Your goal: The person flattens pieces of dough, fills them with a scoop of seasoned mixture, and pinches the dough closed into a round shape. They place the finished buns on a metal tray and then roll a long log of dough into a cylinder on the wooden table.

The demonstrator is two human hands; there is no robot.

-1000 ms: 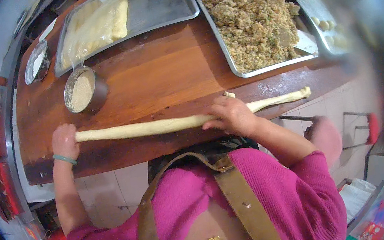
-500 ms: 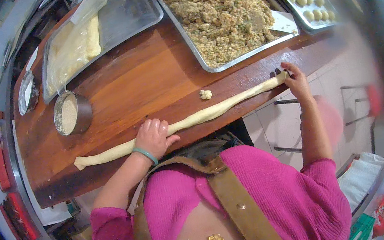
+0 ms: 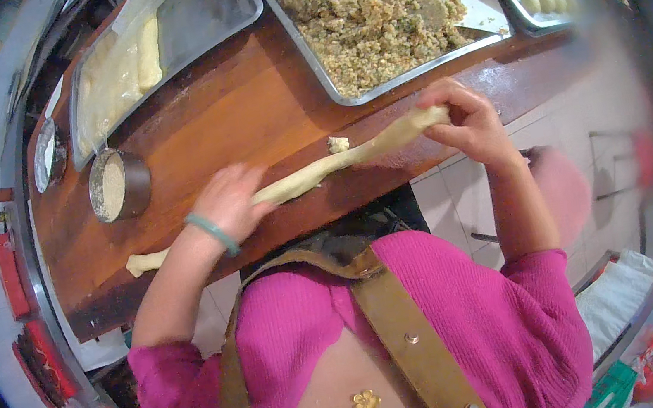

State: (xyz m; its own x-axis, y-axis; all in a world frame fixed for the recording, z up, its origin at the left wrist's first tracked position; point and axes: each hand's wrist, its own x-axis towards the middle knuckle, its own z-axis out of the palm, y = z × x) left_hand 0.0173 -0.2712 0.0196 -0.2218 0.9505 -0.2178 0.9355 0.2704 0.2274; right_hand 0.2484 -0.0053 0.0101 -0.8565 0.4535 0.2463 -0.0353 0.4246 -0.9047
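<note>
A long pale dough rope (image 3: 298, 181) stretches along the near edge of the wooden table, thicker toward its right part. My right hand (image 3: 469, 119) has the right end pinched between thumb and fingers, held up off the table. My left hand (image 3: 228, 204), a little blurred, is closed over the rope left of its middle, thumb on the near side and fingers on the far side. The left end of the rope lies on the wood beyond my wrist. A small scrap of dough (image 3: 338, 144) sits just behind the rope.
Behind the rope is a metal tray (image 3: 366, 100) heaped with crumbly filling (image 3: 375, 17) and a white scraper (image 3: 482, 13). Further right, a tray (image 3: 543, 19) carries round dough balls. At left are a round tin (image 3: 138, 184) of pale powder and a tray (image 3: 245, 11) with plastic-covered dough.
My right hand has moved left and lifted the rope's right end, which now looks shorter and thicker. My left hand has shifted slightly up and left along the rope.
</note>
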